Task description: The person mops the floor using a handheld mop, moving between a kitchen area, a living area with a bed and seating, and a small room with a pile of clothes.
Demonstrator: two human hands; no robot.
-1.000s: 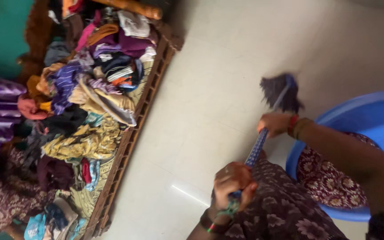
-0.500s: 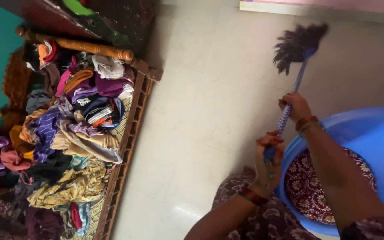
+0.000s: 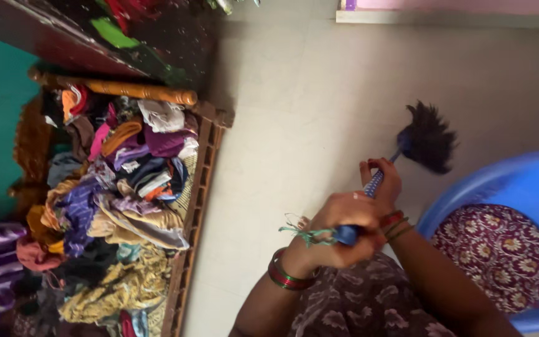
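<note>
Layout of the floor and things around it

The pile of clothes point(image 3: 116, 200) lies on the bed point(image 3: 196, 206) at left; the tub point(image 3: 519, 187) stands at right, with cloth point(image 3: 500, 249) in it.

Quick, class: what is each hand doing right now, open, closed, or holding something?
Left hand: closed around the bottom end of the duster handle.
Right hand: fingers closed on the same handle, nearer the feather head.

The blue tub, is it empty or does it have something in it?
Not empty: the blue tub holds a maroon floral cloth inside its rim.
</note>
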